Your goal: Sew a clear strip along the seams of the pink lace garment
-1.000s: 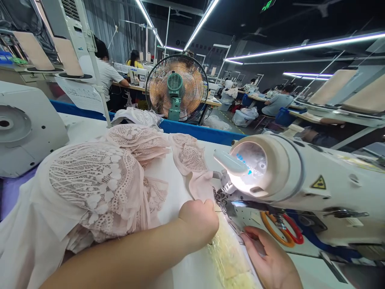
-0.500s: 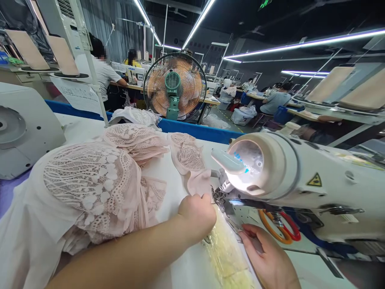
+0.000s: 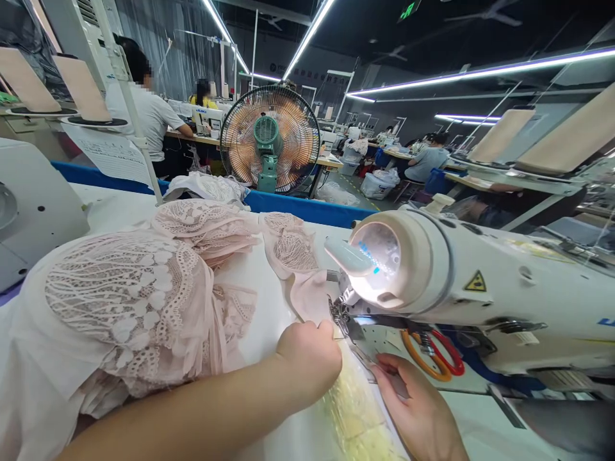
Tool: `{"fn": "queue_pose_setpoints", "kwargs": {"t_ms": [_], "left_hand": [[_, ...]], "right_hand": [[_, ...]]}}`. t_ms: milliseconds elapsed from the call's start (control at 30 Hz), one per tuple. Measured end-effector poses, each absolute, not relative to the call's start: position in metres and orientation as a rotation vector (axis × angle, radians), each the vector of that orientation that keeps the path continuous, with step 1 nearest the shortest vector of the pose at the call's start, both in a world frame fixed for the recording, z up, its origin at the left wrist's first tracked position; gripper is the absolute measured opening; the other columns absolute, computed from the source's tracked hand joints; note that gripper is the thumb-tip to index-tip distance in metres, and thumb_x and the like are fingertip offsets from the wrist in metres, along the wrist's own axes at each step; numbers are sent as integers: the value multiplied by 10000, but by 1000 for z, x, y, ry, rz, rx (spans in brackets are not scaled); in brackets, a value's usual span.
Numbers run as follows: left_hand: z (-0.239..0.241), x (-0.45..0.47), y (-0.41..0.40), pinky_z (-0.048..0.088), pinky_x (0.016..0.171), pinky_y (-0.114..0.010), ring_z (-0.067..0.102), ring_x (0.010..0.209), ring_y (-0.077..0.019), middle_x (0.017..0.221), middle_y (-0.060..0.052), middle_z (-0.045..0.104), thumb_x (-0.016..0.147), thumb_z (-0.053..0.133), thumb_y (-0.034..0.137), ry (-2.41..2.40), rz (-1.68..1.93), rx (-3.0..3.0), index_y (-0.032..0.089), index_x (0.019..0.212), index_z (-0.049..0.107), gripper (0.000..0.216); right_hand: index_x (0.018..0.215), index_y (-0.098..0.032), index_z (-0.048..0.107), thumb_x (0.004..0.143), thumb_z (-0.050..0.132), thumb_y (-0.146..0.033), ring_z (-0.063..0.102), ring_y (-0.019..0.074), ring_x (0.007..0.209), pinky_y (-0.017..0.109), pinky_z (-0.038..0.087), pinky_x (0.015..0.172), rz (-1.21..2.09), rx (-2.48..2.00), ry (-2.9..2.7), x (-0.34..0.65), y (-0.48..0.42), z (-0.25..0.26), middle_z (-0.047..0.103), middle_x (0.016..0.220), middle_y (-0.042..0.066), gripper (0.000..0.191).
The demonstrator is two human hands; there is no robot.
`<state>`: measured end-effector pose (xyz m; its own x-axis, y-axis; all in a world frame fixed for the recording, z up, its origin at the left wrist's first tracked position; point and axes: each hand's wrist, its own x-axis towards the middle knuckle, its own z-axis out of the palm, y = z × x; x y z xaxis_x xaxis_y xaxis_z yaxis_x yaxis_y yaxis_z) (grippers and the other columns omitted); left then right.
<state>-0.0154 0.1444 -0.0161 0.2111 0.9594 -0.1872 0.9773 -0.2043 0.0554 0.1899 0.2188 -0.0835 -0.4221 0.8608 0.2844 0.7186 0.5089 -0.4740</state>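
Observation:
My left hand (image 3: 310,354) is curled into a loose fist, its fingers pressed on the pink fabric piece (image 3: 307,296) right in front of the presser foot (image 3: 340,314) of the white sewing machine (image 3: 461,288). My right hand (image 3: 416,410) lies beside the needle plate with its fingers closed on the fabric edge under the machine head. A heap of pink lace garments (image 3: 144,301) sits to the left on the white table (image 3: 283,442).
A standing fan (image 3: 270,139) is behind the table's blue edge (image 3: 307,210). Another white machine (image 3: 29,205) stands at far left. Orange and red scissor handles (image 3: 435,355) lie behind the needle. Other people sit at workstations in the background.
The view has drifted so everything sits slightly further left. Both hands stay at the needle, the left one a little lower on the fabric.

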Motion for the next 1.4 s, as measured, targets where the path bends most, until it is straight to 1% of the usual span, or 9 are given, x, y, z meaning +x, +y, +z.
{"fn": "queue_pose_setpoints", "kwargs": {"t_ms": [133, 233, 433, 700, 867, 1100, 1233, 1333, 1400], "left_hand": [[-14, -16, 145, 328, 477, -250, 557, 718, -196, 881, -92, 550, 641, 627, 100, 1841, -246, 2308, 134, 909, 610, 271], [-14, -17, 145, 331, 476, -250, 560, 716, -195, 885, -95, 554, 672, 603, 110, 1855, -236, 2303, 133, 924, 611, 254], [-10, -15, 145, 352, 489, -248, 563, 734, -194, 920, -92, 559, 658, 606, 105, 1856, -282, 2244, 141, 958, 613, 302], [-7, -13, 146, 346, 489, -261, 573, 737, -212, 927, -99, 567, 683, 619, 127, 1856, -248, 2207, 137, 960, 621, 277], [-5, -11, 145, 335, 479, -271, 579, 728, -229, 940, -118, 575, 656, 663, 115, 1870, -226, 2165, 133, 931, 637, 278], [-7, -11, 146, 334, 470, -254, 569, 716, -213, 929, -117, 577, 613, 688, 99, 1868, -253, 2170, 144, 954, 644, 347], [-7, -12, 146, 331, 466, -250, 572, 711, -216, 908, -108, 570, 612, 683, 114, 1857, -242, 2191, 141, 943, 634, 336], [-7, -12, 147, 333, 458, -248, 574, 699, -217, 887, -104, 570, 583, 688, 105, 1872, -210, 2188, 141, 894, 637, 317], [-6, -12, 147, 343, 462, -244, 579, 708, -214, 897, -101, 569, 595, 665, 94, 1870, -229, 2176, 144, 892, 636, 303]], "right_hand": [[890, -238, 622, 830, 478, -478, 688, 223, 831, 293, 579, 653, 437, -1362, -2263, 188, 216, -79, 720, 893, 53, 287], [889, -243, 616, 834, 470, -483, 681, 225, 840, 311, 572, 684, 423, -1351, -2257, 185, 214, -76, 716, 895, 45, 286], [874, -247, 607, 838, 466, -481, 676, 229, 813, 328, 561, 684, 407, -1324, -2222, 185, 212, -78, 706, 848, 36, 276], [873, -256, 617, 823, 499, -492, 688, 229, 797, 333, 563, 692, 413, -1329, -2226, 192, 218, -87, 707, 838, 26, 268], [897, -247, 613, 829, 501, -482, 692, 233, 794, 351, 557, 722, 415, -1303, -2213, 192, 219, -91, 707, 850, 33, 269], [879, -249, 616, 835, 491, -460, 686, 225, 780, 318, 563, 669, 370, -1293, -2252, 188, 218, -84, 710, 826, 30, 249], [872, -241, 622, 824, 497, -466, 688, 225, 780, 318, 574, 680, 339, -1288, -2247, 188, 218, -83, 712, 827, 39, 261], [879, -236, 621, 825, 496, -462, 691, 212, 768, 291, 580, 670, 364, -1276, -2239, 188, 218, -83, 712, 825, 41, 264], [871, -237, 622, 824, 492, -458, 691, 204, 754, 274, 580, 655, 378, -1268, -2236, 187, 217, -82, 711, 812, 38, 261]]}}
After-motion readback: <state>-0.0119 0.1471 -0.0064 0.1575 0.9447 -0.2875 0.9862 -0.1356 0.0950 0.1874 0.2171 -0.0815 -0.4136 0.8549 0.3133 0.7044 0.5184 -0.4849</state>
